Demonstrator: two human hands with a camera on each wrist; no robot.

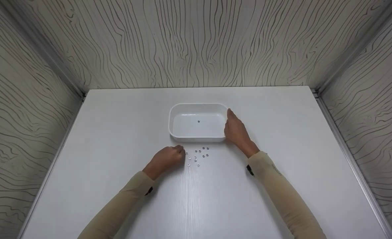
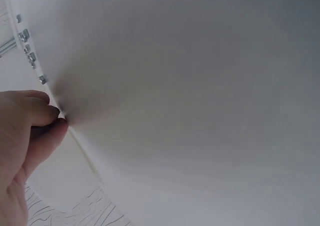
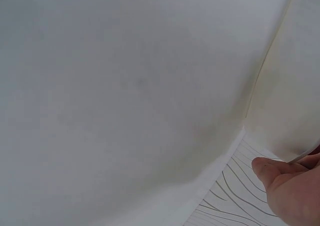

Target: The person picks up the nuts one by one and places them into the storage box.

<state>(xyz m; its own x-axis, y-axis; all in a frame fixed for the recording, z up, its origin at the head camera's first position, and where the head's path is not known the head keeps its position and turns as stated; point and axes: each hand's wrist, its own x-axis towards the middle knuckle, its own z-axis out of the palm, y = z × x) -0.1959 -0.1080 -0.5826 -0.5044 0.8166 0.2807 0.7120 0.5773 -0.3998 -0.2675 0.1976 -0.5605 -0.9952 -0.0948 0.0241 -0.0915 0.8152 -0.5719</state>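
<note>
Left hand down on white table, fingers curled, tips pinching at edge of small metal nuts. Cannot tell if 1 nut is caught yet. Nuts lie loose just in front of white tray. 1 nut sits inside tray. Right hand flat and straight against tray's right side, holding it steady. Step looks like picking up nuts. Next move likely needs tight pinch, then lift over tray's near wall.

Table: white top with faint wood grain, filling the booth floor from wall to wall.
Walls: pale panels printed with dark wavy grain lines, on three sides.
Corners: grey metal strips along the table's edges.
Light: even, soft, shadows weak.
</note>
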